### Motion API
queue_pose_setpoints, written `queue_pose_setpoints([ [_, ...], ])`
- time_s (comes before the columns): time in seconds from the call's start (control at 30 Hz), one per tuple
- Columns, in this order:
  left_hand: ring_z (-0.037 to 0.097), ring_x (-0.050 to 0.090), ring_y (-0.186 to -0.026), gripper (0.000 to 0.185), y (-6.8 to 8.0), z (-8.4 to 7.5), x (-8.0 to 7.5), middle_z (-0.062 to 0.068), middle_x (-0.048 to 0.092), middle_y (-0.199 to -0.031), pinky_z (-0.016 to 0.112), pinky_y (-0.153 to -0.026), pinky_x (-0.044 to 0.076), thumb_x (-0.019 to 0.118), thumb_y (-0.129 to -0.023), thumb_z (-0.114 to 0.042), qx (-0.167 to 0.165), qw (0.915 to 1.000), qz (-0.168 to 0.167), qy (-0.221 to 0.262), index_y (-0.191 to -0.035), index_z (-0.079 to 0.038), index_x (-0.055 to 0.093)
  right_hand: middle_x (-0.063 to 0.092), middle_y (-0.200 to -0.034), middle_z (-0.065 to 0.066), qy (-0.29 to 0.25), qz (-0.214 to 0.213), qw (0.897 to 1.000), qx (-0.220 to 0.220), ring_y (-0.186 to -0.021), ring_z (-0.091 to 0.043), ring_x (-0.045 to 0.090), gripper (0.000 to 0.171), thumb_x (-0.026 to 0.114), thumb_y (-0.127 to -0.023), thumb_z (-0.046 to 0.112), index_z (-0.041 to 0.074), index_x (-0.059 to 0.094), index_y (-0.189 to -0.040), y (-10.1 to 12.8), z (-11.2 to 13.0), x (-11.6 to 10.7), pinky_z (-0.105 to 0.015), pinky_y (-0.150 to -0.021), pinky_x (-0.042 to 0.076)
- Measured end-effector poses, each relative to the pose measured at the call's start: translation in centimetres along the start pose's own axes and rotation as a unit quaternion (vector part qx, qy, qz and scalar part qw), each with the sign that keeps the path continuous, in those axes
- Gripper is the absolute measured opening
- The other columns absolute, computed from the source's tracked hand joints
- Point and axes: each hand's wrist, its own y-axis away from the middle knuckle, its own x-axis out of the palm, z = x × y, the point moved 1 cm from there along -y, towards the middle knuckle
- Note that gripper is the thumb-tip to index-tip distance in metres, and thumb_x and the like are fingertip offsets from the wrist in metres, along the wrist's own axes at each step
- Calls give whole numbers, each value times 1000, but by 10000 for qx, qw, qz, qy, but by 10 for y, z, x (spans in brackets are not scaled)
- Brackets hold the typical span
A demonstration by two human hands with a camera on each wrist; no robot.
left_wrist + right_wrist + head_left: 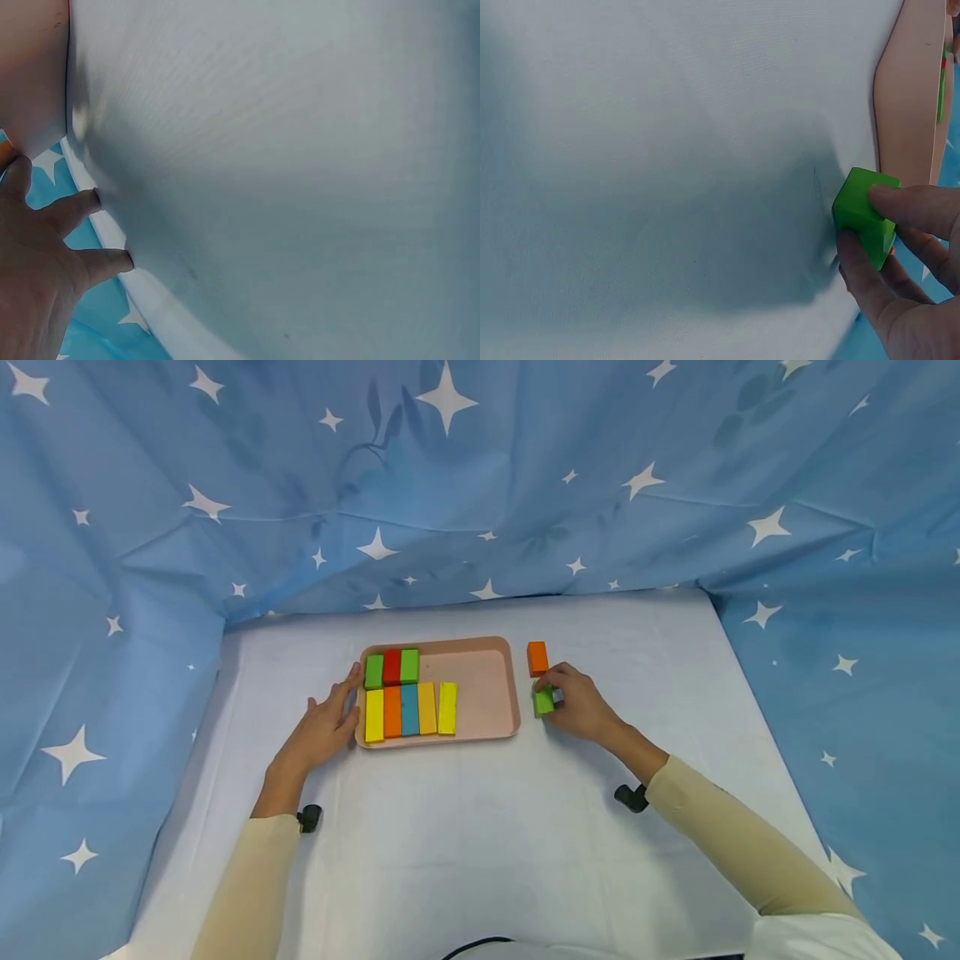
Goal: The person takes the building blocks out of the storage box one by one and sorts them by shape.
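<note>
A pink tray (483, 693) holds two rows of coloured blocks. Its back row has a green, a red block (392, 667) and another green one; the front row has yellow, orange, blue (409, 710), amber and yellow (447, 708) blocks. My left hand (321, 732) rests at the tray's left edge with fingers spread, touching the rim. To the right of the tray, my right hand (581, 703) pinches a green block (861, 204) between thumb and fingers. Just behind it an orange block (537, 658) lies on the table.
White cloth covers the table (465, 835). A blue star-patterned curtain (480, 485) hangs along the back and both sides. A dark cable (480, 941) shows at the near edge.
</note>
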Motion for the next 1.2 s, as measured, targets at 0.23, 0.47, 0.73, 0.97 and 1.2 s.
queue_pose_setpoints([
  [0.23,52,20,-156,65,0,0,0,-5,7,-176,82,-117,4,38,-113,-34,77,9999,-66,31,-170,-26,7,57,-134,-15,0,65,9999,-76,-120,-35,63,38,80,-83,-4,4,70,-118,-1,0,-2,-44,-92,62],
  [0.47,51,20,-156,63,1,0,-2,-5,8,-176,82,-118,4,39,-113,-31,91,9998,-140,58,-169,-25,12,58,-137,-14,92,111,9998,-127,-122,-35,62,40,82,-82,-4,5,69,-118,-3,1,-3,-47,-96,60],
  [0.73,52,19,-156,66,1,-1,-3,-4,9,-176,82,-118,3,39,-113,-34,89,9999,-76,77,-170,-26,8,58,-138,-14,381,-117,9991,-170,-127,-36,55,40,81,-84,2,5,70,-122,-5,22,-8,-53,-111,47],
  [0.97,51,19,-156,66,2,2,-7,-5,7,-176,81,-118,2,40,-112,-32,38,9999,-98,95,-170,-26,8,60,-134,-12,140,-318,9964,-778,-120,-35,58,32,73,-91,5,5,69,-123,-40,70,0,-51,-103,50],
  [1.2,50,21,-157,65,0,0,-3,-8,9,-176,80,-119,2,41,-112,-32,66,9998,-125,129,-169,-26,10,64,-130,-9,289,145,9932,-1114,-121,-30,62,32,70,-95,7,7,70,-127,-88,115,32,-44,-105,53],
])
